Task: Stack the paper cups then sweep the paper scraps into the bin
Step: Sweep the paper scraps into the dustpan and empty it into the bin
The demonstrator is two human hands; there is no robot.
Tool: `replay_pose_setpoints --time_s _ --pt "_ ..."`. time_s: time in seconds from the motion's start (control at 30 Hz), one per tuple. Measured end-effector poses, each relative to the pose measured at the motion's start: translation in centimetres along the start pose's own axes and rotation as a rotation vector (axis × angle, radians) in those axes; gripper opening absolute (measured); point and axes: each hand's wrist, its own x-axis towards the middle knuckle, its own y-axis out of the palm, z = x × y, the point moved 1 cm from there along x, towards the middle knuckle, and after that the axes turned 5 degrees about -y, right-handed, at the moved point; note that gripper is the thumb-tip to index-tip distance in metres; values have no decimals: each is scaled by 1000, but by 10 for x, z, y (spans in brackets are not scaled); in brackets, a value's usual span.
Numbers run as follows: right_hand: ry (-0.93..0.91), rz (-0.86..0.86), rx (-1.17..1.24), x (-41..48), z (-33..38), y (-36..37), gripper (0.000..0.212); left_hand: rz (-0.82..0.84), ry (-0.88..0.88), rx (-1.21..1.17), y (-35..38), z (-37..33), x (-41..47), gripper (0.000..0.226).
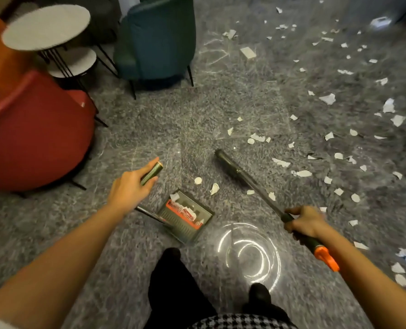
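White torn paper scraps (327, 98), flat and ragged-edged, litter the glossy grey marbled floor (244, 103) beyond the right hand (304, 222), which is clenched round a slim dark broom (228, 163). The left hand (130, 188) grips a green cylindrical dustpan handle (151, 173). Beside it, the boxy ribbed dustpan (185, 224) holds a few scraps.

From my feed: dark grey marbled floor (233, 103), polished enough that a light shows up as bright rings (249, 252) near the bottom. There's a red chair (31, 138) on the left and a teal armchair (159, 43) further back. Between them are 2 round white-topped tables on thin black legs, a big one (45, 27) above a smaller one (76, 61).
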Motion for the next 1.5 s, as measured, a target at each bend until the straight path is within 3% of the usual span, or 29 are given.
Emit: replay_pose_setpoints --time_s 0.17,0.33,0.47,0.6,1.07,1.5 --pt "81 -63 15 29 49 54 58 116 120 5 -15 39 83 55" --pt "143 -102 32 41 94 113 25 151 228 -33 -19 69 134 53" --pt "175 -67 -9 47 114 149 12 238 240 -98 -14 77 161 51" --pt "171 9 -132 42 117 174 24 287 247 -94 -10 71 187 52" --pt "98 242 -152 -24 104 183 65 284 236 -120 -12 71 188 52" --pt "99 145 -32 -56 109 158 70 295 263 -140 -18 81 179 53"
